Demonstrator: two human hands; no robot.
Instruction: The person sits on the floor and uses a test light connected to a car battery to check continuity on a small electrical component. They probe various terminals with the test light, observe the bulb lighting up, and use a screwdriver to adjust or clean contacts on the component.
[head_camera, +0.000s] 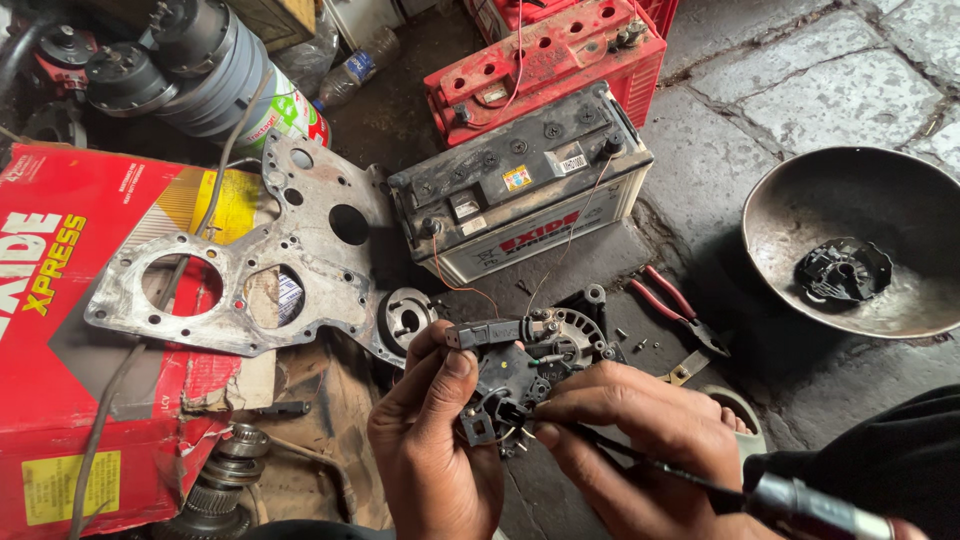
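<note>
Black plastic rectifier part (510, 385), likely light and brittle, being pinched edgewise by left hand (432, 440) fingers near the battery (520, 190), right hand (640, 440) fingers gripping a probe (640, 455).

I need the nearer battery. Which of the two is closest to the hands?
The grey-topped white battery; the red battery sits behind it, farther from both hands.

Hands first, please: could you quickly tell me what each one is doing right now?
Left hand: closed on the black part.
Right hand: closed on a thin tool.
</note>
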